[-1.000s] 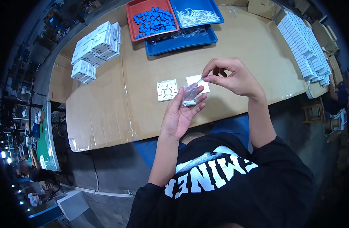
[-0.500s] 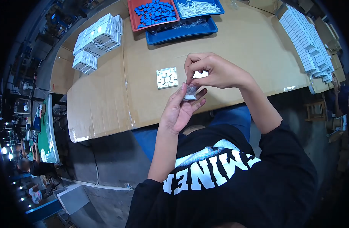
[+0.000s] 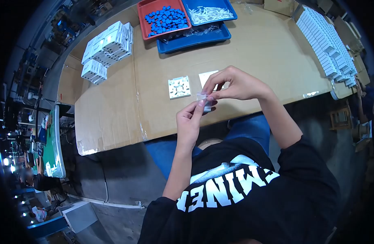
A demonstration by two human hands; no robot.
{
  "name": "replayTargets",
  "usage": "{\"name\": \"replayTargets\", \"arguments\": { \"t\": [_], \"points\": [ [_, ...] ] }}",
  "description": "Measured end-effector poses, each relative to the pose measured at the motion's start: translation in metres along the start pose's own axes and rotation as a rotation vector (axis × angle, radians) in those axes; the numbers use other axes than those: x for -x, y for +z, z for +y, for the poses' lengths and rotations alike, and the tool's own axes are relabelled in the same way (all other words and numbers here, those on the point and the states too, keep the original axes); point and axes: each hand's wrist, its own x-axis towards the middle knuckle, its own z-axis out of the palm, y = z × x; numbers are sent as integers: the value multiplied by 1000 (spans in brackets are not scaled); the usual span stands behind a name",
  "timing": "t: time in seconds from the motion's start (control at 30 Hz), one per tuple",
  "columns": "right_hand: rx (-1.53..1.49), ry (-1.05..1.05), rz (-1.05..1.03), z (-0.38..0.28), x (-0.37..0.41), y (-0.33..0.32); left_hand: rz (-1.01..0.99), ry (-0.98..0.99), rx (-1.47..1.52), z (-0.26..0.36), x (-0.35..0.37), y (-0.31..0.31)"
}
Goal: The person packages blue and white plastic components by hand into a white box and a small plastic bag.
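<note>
My left hand (image 3: 189,122) pinches a small clear plastic bag (image 3: 202,96) between thumb and fingers, near the table's front edge. Something small and white shows in the lower part of the bag. My right hand (image 3: 238,84) is closed on the bag's right side, thumb against forefinger. Just beyond, a square white plastic plate (image 3: 179,87) with slots and raised parts lies on the cardboard. A second flat white piece (image 3: 207,77) lies right of it, partly hidden behind my right hand.
At the back stand a red tray (image 3: 142,15) of blue parts and a blue tray (image 3: 234,15) of white pins, above another blue tray (image 3: 195,45). White boxes are stacked at left (image 3: 107,42) and right (image 3: 327,42). Another person (image 3: 42,181) is far left.
My hands have shifted slightly; the bag's top now shows flatter between the fingertips. More of the second white piece is visible behind my right hand. The whole view has moved slightly.
</note>
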Motion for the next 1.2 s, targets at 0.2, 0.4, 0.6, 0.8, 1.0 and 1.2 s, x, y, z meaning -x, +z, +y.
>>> {"name": "replayTargets", "arguments": {
  "t": [0.2,0.4,0.6,0.8,1.0,1.2],
  "points": [
    [-409,-102,454,16,-1,56,121,98,-115,-12,-1,-9],
    [-550,-67,611,15,1,90,380,301,-28,-3,8,3],
    [-748,21,578,22,6,95,386,299,48,-8,14,4],
    [-821,52,579,37,12,96,379,315,40,-12,12,5],
    [-882,33,595,37,11,96,382,276,-7,-8,14,4],
    [-900,47,611,39,14,97,417,366,-206,-9,16,4]
  ]
}}
